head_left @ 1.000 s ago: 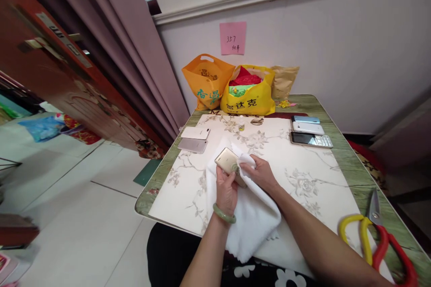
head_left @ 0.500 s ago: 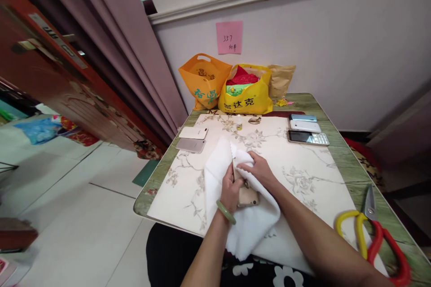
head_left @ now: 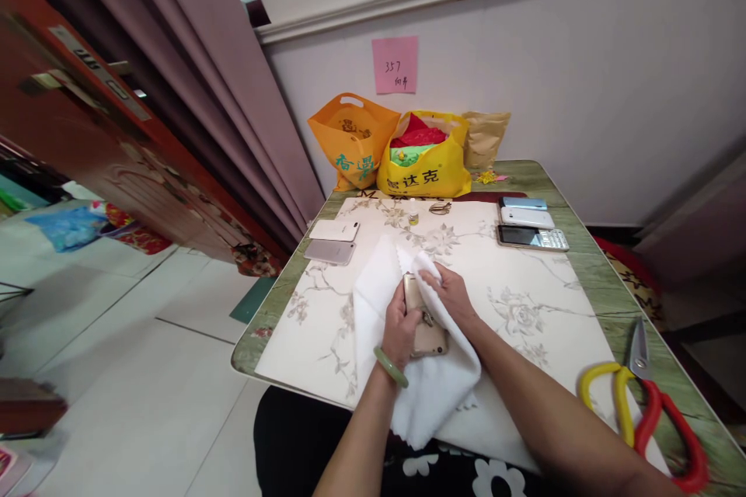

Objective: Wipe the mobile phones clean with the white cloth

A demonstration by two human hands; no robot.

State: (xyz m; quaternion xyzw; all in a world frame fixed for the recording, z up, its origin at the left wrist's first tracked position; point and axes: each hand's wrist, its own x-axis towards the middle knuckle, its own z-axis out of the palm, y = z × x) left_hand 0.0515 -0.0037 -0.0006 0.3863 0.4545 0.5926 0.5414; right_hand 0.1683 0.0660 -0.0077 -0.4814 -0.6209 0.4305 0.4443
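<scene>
The left hand (head_left: 402, 326) is closed round a gold phone (head_left: 428, 340), its thumb lying across the phone's back and its fingers along the left edge. The right hand (head_left: 451, 297) is narrowed on a fold of white cloth (head_left: 373, 303), pinching it just beside the phone's far right edge; whether those fingertips press the phone through the fabric, I cannot tell. The phone is held over the near middle of the table (head_left: 583, 248), its back facing up, with a camera lens at the near right corner and the cloth spread beneath it and folded up along its right side. A green bangle (head_left: 390, 367) circles the left wrist.

To the left of the cloth, 2 phones lie side by side: a white phone (head_left: 334, 230) on the far side and a grey phone (head_left: 329, 251) nearer. On the right lie 3 more: a blue phone (head_left: 528, 203) farthest, a white handset (head_left: 528, 218) in the middle and a keypad phone (head_left: 533, 238) nearest. Scissors (head_left: 639, 366) with 1 yellow and 1 red handle rest at the near right. A small bottle (head_left: 413, 215) stands beyond the cloth, and at the far edge an orange bag (head_left: 353, 144) stands left of a yellow bag (head_left: 425, 175)
</scene>
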